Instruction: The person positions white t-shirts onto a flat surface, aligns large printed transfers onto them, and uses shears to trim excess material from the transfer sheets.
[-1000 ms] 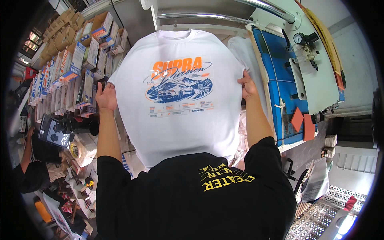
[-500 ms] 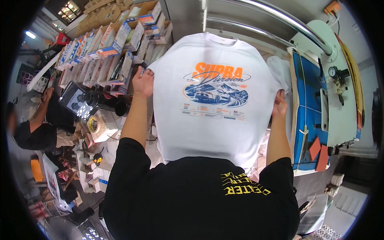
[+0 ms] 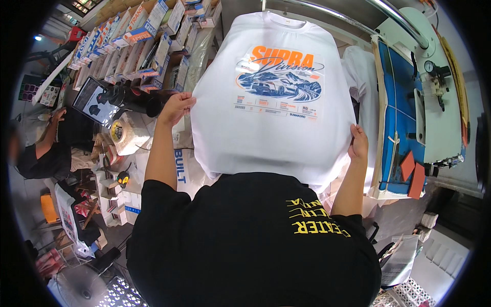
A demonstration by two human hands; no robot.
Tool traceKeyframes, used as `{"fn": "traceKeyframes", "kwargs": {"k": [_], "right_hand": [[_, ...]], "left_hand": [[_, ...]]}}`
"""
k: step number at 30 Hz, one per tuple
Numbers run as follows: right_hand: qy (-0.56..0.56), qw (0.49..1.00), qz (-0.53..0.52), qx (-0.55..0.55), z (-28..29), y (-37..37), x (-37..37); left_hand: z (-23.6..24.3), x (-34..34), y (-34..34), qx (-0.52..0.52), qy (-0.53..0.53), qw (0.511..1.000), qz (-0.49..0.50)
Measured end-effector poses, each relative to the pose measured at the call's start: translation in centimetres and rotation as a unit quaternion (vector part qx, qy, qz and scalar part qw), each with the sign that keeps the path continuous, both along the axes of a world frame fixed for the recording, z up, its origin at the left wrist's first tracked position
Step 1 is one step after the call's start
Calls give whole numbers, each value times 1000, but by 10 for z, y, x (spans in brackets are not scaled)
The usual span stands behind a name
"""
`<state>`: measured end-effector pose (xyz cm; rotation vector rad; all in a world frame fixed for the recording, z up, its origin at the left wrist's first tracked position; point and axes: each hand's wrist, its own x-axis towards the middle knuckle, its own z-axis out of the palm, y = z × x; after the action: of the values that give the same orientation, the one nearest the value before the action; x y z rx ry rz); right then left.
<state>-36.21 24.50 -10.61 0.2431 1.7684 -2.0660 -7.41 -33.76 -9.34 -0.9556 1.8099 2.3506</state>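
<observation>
A white T-shirt (image 3: 271, 146) is spread in front of me, collar at the far end. Its chest carries an orange and blue car print (image 3: 281, 84), with a shiny rectangular patch around it. My left hand (image 3: 177, 107) pinches the shirt's left side edge between thumb and fingers. On the opposite side, my right hand (image 3: 359, 141) is closed on the right edge, lower than the sleeve. The shirt's hem lies close to my body, partly hidden behind my black top.
Right of the shirt stands a press-like machine with a blue pad (image 3: 399, 112), a gauge (image 3: 430, 67) and metal rails. Cardboard boxes (image 3: 146, 30) fill the far left, with a dark cylindrical object (image 3: 138, 100) and a tape roll (image 3: 117, 131) nearer. Another person's arm (image 3: 48, 133) is at far left.
Both my hands have moved from the sleeves down to the shirt's sides, nearer the hem. The shirt sits higher in view, and the surroundings have shifted slightly.
</observation>
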Motion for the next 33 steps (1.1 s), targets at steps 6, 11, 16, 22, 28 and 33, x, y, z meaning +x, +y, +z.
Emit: {"fn": "traceKeyframes", "kwargs": {"k": [6, 11, 16, 22, 28, 33], "right_hand": [[37, 999, -24, 6, -4, 3, -2], [316, 839, 21, 443, 16, -24, 28], [571, 677, 113, 451, 39, -88, 103], [540, 672, 157, 482, 40, -107, 120], [534, 645, 178, 517, 36, -106, 119], [535, 650, 176, 510, 36, -106, 120]], "left_hand": [[-3, 12, 6, -79, 61, 995, 24], [-8, 8, 32, -493, 54, 868, 35], [32, -9, 146, -652, 194, 732, -36], [27, -17, 169, -673, 187, 714, -49], [21, -15, 164, -681, 176, 706, -79], [22, -16, 165, -683, 186, 703, -68]]}}
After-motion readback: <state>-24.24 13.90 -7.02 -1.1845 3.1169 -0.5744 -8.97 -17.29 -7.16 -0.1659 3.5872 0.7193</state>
